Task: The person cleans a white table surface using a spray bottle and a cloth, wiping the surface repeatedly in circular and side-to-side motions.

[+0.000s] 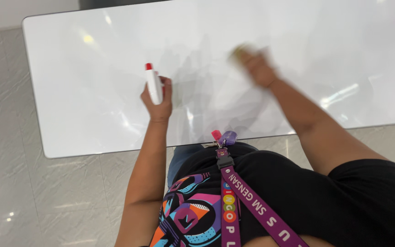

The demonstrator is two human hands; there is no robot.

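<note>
white glossy table top (pixel 92 114) fills the far part of the view, rounded corners, ceiling lights glinting off it. grey marbled floor tiles (pixel 5 183) show on the left and along the near edge.

left hand (pixel 157 97) is closed round a small white spray bottle (pixel 153 85) with a red cap, held upright and lifted off the surface, just left of centre. gripped that way the nozzle end stays up and the bottle is kept out of the way of the other hand while staying ready.

right hand (pixel 258 68) is farther and to the right, down on the table top, heavily motion-blurred. something yellowish, probably a cloth or sponge (pixel 239 51), peeks out at the far side of the fingers; hand seems pressed over it, but cannot tell how tightly it grips because of blur. the flat low pose fits rubbing along the surface.

the two hands are well apart, the bottle to the left, the cloth to the right.

near bottom: black shirt with colourful print, a purple lanyard (pixel 252 201) hanging from the neck with a pink and purple clip end (pixel 223 137) dangling at the near table edge.
</note>
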